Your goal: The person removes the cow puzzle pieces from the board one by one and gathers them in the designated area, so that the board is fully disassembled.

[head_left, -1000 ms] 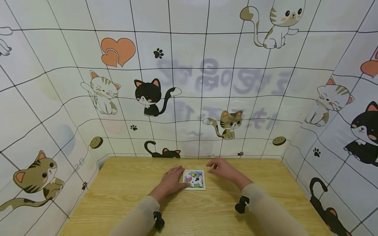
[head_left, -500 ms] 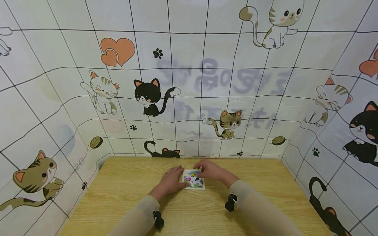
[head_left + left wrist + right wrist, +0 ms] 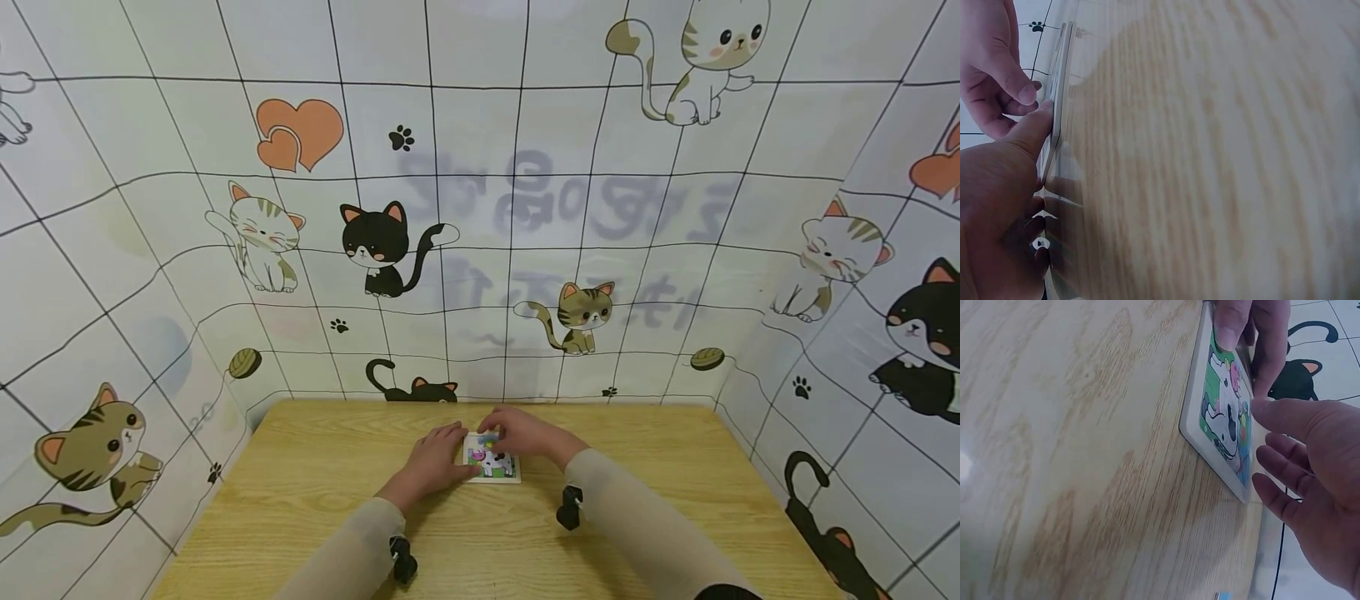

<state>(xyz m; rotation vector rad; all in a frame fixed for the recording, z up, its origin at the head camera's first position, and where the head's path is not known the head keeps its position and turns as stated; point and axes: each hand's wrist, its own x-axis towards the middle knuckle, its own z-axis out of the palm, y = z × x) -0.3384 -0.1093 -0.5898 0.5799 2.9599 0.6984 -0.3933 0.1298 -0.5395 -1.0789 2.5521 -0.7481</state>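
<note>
and here's the scene: a white wall covering with black grid lines (image 3: pixel 480 125) rises behind the back edge of the pale wood-grain desk (image 3: pixel 465 542) and flanks its left and right edges, printed with orange hearts (image 3: pixel 311 133), a black-and-white cartoon cat (image 3: pixel 377 237) and plenty more cats. two long beige sleeves (image 3: pixel 645 517) reach in over the front of the desk, a small black device (image 3: pixel 403 560) at the left cuff and a black clip-like device (image 3: pixel 570 508) at the right.

the small square board with a white rim and a colourful cow picture (image 3: pixel 495 472) lies flat near the back edge, about midway between left and right edges. what's in the way? the bare right hand (image 3: pixel 528 435), covering much of the board's upper part in the head view!

to the fingers: the bare left hand (image 3: pixel 433 468) has its fingers stretched and relaxed along the board's left side, thumb resting on the near left corner. the right hand's fingers are bent, thumb and index close together over the board; whether they pinch anything, cannot tell.
</note>
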